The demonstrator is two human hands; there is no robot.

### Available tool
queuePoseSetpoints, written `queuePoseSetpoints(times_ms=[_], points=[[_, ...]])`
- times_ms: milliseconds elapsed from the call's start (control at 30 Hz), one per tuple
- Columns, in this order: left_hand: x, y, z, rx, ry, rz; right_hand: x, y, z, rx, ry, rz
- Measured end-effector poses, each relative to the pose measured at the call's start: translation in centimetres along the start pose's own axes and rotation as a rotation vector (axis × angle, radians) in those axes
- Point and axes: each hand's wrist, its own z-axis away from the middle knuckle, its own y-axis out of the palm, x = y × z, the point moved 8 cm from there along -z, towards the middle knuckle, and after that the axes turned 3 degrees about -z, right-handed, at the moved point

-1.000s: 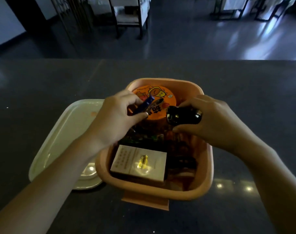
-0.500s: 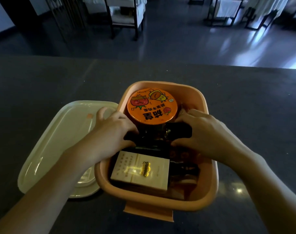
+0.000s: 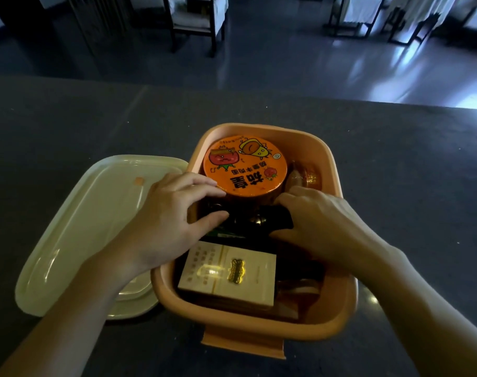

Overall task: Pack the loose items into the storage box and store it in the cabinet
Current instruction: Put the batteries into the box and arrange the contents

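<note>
The orange storage box (image 3: 338,175) stands open on the dark counter. An orange-lidded noodle cup (image 3: 245,167) fills its far end, and a cream carton with a gold emblem (image 3: 229,276) lies at its near end. Both hands reach into the middle of the box. My right hand (image 3: 321,227) grips a black object (image 3: 276,220) between thumb and fingers, low among the dark items. My left hand (image 3: 169,221) curls over the box's left wall, its thumb touching dark items. What it holds, if anything, is hidden. A small orange packet (image 3: 309,176) lies beside the cup.
The box's pale green lid (image 3: 96,213) lies upside down on the counter, touching the box's left side. The dark counter (image 3: 408,186) stretches to both sides. Beyond its far edge are a shiny floor and chairs (image 3: 196,20).
Both hands have come down from above the noodle cup into the middle of the box. The black object went down with my right hand, and the blue item in my left hand is out of sight.
</note>
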Motion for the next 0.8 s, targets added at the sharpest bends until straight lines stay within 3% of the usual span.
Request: queuePoseSetpoints(times_ms=[167,467,700,800], points=[[0.9,-0.7,0.6,-0.005,-0.027,0.1,2.5,-1.1,-1.0,-0.098,-0.053,-0.114],[-0.9,-0.9,-0.5,0.001,0.115,0.009,4.5,-1.3,-2.1,-0.099,-0.128,-0.208],[-0.2,-1.1,-1.2,0.018,0.17,-0.235,3.0,-1.3,-2.3,-0.082,-0.093,-0.302],[0.7,-0.9,-1.7,0.077,0.118,-0.225,0.1,-3.1,-1.1,-0.213,-0.01,-0.375]])
